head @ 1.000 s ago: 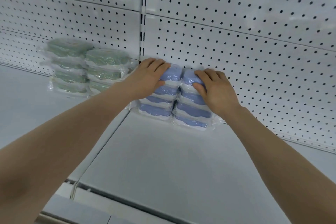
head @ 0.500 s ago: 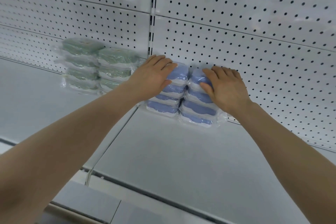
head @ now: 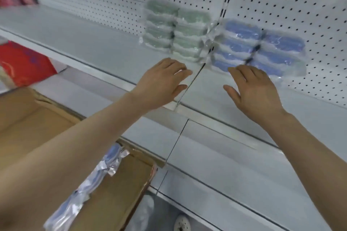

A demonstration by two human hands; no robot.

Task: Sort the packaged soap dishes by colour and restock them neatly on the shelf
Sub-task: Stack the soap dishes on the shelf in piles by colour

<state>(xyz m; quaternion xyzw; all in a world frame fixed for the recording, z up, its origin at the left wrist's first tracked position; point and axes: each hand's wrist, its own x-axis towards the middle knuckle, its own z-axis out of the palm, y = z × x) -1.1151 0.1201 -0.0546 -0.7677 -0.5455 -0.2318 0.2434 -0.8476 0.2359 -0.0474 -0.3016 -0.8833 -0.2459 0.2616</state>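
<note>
Two stacks of blue packaged soap dishes [head: 259, 50] stand side by side against the pegboard on the white shelf [head: 97, 50]. To their left stand two stacks of green packaged soap dishes [head: 174, 32]. My left hand [head: 163, 82] hovers in front of the green stacks, fingers relaxed, holding nothing. My right hand [head: 253, 88] hovers just in front of the blue stacks, fingers spread and empty. More blue packaged soap dishes [head: 90, 180] lie in the cardboard box [head: 120, 189] at lower left, partly hidden by my left arm.
A lower white shelf [head: 234, 165] runs below the hands. Red packaged goods [head: 22, 62] sit at the far left. A white shoe [head: 182, 223] shows on the floor at the bottom. The perforated back wall [head: 300, 5] stands behind the stacks.
Both hands have let go of the blue stacks and pulled back toward me. The view has swung down and left, bringing the cardboard box and lower shelf into sight.
</note>
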